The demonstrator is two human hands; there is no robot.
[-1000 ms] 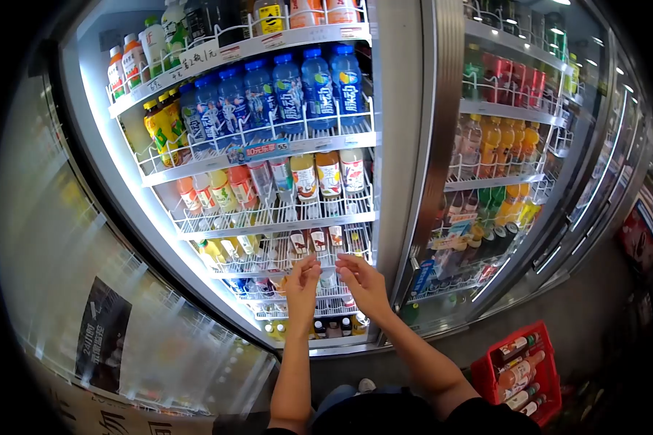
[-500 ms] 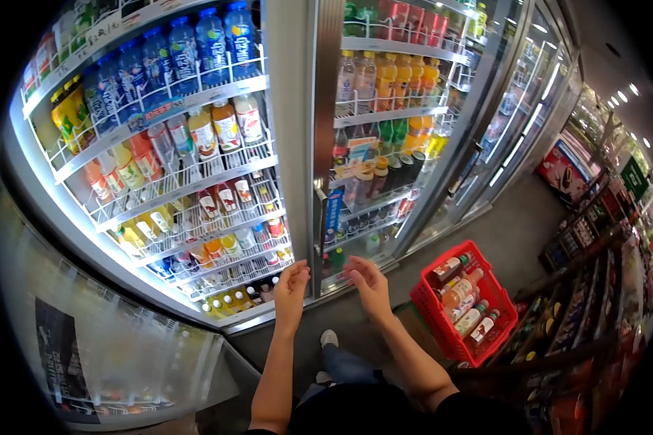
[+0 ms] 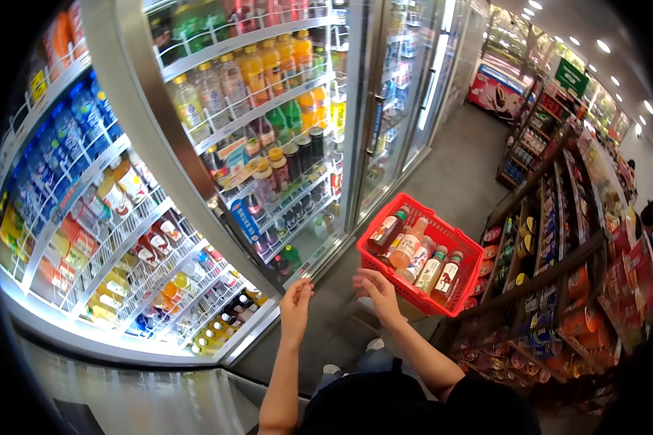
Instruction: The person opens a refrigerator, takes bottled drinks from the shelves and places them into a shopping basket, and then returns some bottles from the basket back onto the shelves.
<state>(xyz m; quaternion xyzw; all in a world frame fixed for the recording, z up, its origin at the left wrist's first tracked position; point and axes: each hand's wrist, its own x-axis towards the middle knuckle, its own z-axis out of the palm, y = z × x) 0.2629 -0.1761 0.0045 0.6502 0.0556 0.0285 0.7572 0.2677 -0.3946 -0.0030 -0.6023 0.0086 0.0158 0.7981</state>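
My left hand (image 3: 296,301) is raised in front of the drink coolers, fingers loosely bent and holding nothing I can see. To its right my right hand (image 3: 377,290) hangs in the air with its fingers apart and no object in it. Nearest to that hand is a red plastic shopping basket (image 3: 463,279), set on something partly hidden. Inside lie a pink drink bottle (image 3: 408,246), a dark bottle with a green cap (image 3: 389,229), a dark bottle with a white label (image 3: 448,278) and other bottles. Neither hand touches the basket.
On the left a lit cooler (image 3: 152,279) stands open, its door (image 3: 145,399) swung toward me. A cooler with rows of bottles (image 3: 268,123) is beside it. Shelves of packaged goods (image 3: 559,290) line the right side. A grey floor aisle (image 3: 457,159) runs between.
My view has turned to the right, so the coolers shift left and the basket appears nearer the middle. My left fingers are more bent. Both hands stay raised without objects.
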